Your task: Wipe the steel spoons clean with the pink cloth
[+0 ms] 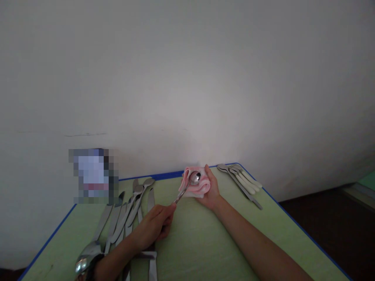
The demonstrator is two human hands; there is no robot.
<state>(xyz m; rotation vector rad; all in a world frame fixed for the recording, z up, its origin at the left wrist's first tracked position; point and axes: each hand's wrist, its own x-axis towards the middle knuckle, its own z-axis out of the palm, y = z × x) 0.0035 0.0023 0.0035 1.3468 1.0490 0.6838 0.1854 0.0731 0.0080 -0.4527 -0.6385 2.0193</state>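
Spoon of silver metal (194, 179) against folded pink-and-white cloth (202, 188), above pale-green surface (190, 242); your left fingers (169, 213) clamp its handle, right fingers (208, 172) mostly hidden, can't tell. Likely wiping; next calls for wrapping cloth around it.

The tabletop (202, 242) is pale green, and a blue rim (172, 175) runs along its far edge and both side edges. Over the far left corner there is a pixelated object (92, 171), pale in the middle and darker at its right side; what it is, I cannot tell. Behind the far edge stands a plain grey wall (187, 78), which carries a thin dark line (84, 135) above this object. Beyond the right edge, a dark floor (319, 218) is seen, with a pale ledge (360, 197) and a green patch (370, 180) farther out.
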